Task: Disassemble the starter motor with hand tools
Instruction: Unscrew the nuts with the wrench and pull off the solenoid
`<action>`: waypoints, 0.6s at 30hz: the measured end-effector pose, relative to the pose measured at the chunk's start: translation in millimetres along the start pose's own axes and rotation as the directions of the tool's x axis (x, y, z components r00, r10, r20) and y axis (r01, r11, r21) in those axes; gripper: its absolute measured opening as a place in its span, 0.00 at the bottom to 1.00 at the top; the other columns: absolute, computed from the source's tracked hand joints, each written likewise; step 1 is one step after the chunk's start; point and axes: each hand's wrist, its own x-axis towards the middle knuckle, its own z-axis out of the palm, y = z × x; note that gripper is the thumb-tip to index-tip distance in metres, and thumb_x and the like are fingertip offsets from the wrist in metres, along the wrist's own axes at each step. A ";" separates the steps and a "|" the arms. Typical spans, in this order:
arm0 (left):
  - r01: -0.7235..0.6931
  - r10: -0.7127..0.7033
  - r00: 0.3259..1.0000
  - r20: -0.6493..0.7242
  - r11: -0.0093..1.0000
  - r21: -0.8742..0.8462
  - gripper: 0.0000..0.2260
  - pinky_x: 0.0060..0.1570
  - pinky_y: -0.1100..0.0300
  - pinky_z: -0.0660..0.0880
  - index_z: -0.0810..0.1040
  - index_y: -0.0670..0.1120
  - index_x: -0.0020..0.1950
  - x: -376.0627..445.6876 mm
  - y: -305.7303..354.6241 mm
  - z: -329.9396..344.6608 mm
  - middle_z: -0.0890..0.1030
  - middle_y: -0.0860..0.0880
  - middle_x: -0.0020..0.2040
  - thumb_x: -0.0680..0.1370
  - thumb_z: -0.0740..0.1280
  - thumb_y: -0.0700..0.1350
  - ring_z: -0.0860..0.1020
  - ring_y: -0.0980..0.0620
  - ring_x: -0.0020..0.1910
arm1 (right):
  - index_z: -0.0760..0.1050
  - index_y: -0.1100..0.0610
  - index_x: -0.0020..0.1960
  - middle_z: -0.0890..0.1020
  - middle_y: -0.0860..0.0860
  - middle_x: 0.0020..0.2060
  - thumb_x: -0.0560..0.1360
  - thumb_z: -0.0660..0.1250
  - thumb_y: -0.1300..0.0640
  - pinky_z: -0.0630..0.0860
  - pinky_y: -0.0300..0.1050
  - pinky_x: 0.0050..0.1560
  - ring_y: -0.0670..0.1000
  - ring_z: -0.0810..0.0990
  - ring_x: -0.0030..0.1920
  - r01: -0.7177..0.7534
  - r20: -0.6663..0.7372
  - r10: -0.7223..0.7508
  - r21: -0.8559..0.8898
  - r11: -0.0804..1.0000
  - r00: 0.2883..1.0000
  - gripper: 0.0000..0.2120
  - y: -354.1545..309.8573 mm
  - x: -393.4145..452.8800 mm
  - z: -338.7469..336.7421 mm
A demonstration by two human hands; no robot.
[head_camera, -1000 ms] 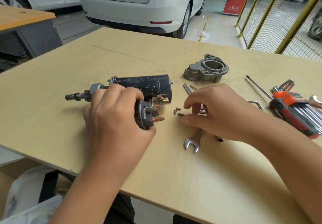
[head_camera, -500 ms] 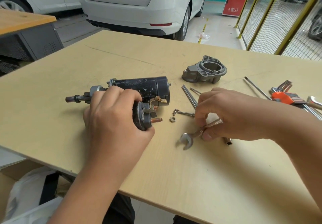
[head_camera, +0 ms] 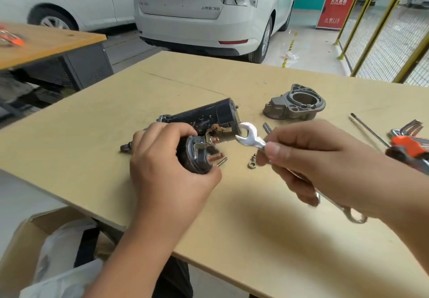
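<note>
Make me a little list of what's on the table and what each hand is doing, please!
left hand: grips the starter motor, lifted at one end
right hand: holds a wrench, its open end near the motor
grey metal housing: lies apart on the table
small bolts: loose on the table below the wrench
tool set: orange and black, at the right edge
</note>
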 end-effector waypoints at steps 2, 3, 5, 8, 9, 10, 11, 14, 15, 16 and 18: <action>-0.004 0.004 1.000 -0.005 1.000 0.000 0.21 0.46 0.62 0.65 0.82 0.47 0.48 -0.3 0.2 -0.7 0.79 0.53 0.47 0.58 0.82 0.42 0.74 0.46 0.48 | 0.82 0.57 0.44 0.71 0.52 0.29 0.82 0.66 0.51 0.63 0.39 0.25 0.49 0.63 0.24 -0.188 0.056 0.180 0.210 0.959 0.982 0.13 0.4 -0.5 16.5; -0.007 0.007 1.000 -0.007 1.000 0.002 0.21 0.46 0.62 0.65 0.82 0.47 0.49 -0.5 0.3 -1.0 0.79 0.53 0.47 0.58 0.82 0.42 0.74 0.46 0.48 | 0.83 0.57 0.43 0.70 0.52 0.29 0.83 0.65 0.53 0.61 0.37 0.25 0.48 0.62 0.24 -0.256 0.084 0.241 0.292 0.922 0.967 0.14 0.7 -0.6 24.5; -0.015 0.015 1.000 -0.015 1.000 0.004 0.21 0.46 0.62 0.66 0.83 0.46 0.49 -1.1 0.5 -1.4 0.79 0.53 0.47 0.58 0.82 0.42 0.75 0.46 0.48 | 0.83 0.58 0.44 0.70 0.52 0.29 0.83 0.64 0.54 0.59 0.35 0.25 0.47 0.61 0.23 -0.299 0.118 0.274 0.367 0.881 0.954 0.14 2.5 0.5 38.1; -0.037 0.036 0.999 -0.031 0.999 -0.006 0.20 0.45 0.59 0.69 0.83 0.46 0.48 -1.8 0.3 -1.8 0.80 0.52 0.46 0.59 0.83 0.43 0.76 0.45 0.47 | 0.82 0.58 0.45 0.70 0.52 0.29 0.84 0.62 0.54 0.59 0.35 0.25 0.47 0.61 0.23 -0.258 0.085 0.244 0.376 0.890 0.966 0.14 5.2 2.5 49.9; -0.047 0.046 0.998 -0.037 0.999 -0.013 0.19 0.45 0.58 0.70 0.83 0.45 0.48 -2.0 0.3 -2.1 0.81 0.52 0.46 0.59 0.82 0.44 0.76 0.44 0.47 | 0.82 0.58 0.45 0.70 0.52 0.29 0.84 0.62 0.54 0.59 0.35 0.25 0.47 0.61 0.23 -0.248 0.068 0.240 0.371 0.895 0.968 0.14 5.2 2.5 51.8; -0.056 0.055 0.998 -0.043 0.998 -0.021 0.19 0.44 0.57 0.70 0.83 0.45 0.48 -2.2 0.4 -2.9 0.81 0.52 0.46 0.59 0.81 0.45 0.76 0.44 0.47 | 0.81 0.58 0.45 0.70 0.52 0.29 0.84 0.62 0.54 0.59 0.35 0.25 0.47 0.61 0.23 -0.239 0.056 0.235 0.371 0.898 0.970 0.14 5.0 2.1 53.2; -0.063 0.062 0.997 -0.048 0.998 -0.028 0.18 0.44 0.58 0.70 0.83 0.46 0.47 -2.3 0.6 -3.7 0.81 0.52 0.46 0.60 0.79 0.46 0.76 0.45 0.47 | 0.81 0.57 0.44 0.70 0.52 0.29 0.84 0.62 0.54 0.59 0.35 0.25 0.47 0.61 0.23 -0.230 0.047 0.229 0.377 0.897 0.972 0.14 4.8 1.7 54.7; -0.070 0.068 0.996 -0.053 0.997 -0.040 0.17 0.45 0.59 0.69 0.83 0.46 0.48 -2.4 1.4 -5.4 0.81 0.53 0.46 0.60 0.77 0.47 0.76 0.46 0.47 | 0.81 0.55 0.41 0.69 0.52 0.29 0.84 0.62 0.55 0.58 0.35 0.25 0.47 0.60 0.23 -0.206 0.028 0.213 0.410 0.889 0.977 0.15 4.8 0.5 59.4; -0.068 0.066 0.996 -0.056 0.997 -0.038 0.17 0.45 0.59 0.69 0.83 0.46 0.48 -2.3 1.5 -5.5 0.81 0.53 0.46 0.60 0.77 0.46 0.76 0.46 0.47 | 0.81 0.54 0.41 0.69 0.52 0.29 0.84 0.62 0.54 0.58 0.35 0.26 0.47 0.60 0.23 -0.203 0.028 0.211 0.420 0.884 0.977 0.15 4.8 0.1 60.8; -0.066 0.064 0.996 -0.058 0.997 -0.035 0.17 0.45 0.59 0.69 0.83 0.46 0.48 -2.4 1.5 -5.6 0.81 0.53 0.46 0.60 0.77 0.46 0.76 0.45 0.47 | 0.81 0.54 0.41 0.69 0.52 0.29 0.83 0.63 0.54 0.58 0.34 0.26 0.47 0.60 0.23 -0.206 0.033 0.213 0.438 0.875 0.977 0.15 4.6 -0.4 61.8; -0.063 0.062 0.997 -0.056 0.998 -0.028 0.18 0.45 0.59 0.69 0.83 0.46 0.48 -2.4 1.1 -5.3 0.81 0.52 0.46 0.59 0.80 0.45 0.76 0.45 0.47 | 0.81 0.54 0.40 0.69 0.52 0.29 0.83 0.63 0.54 0.58 0.34 0.26 0.47 0.60 0.24 -0.229 0.063 0.228 0.499 0.836 0.972 0.15 3.8 -1.6 62.7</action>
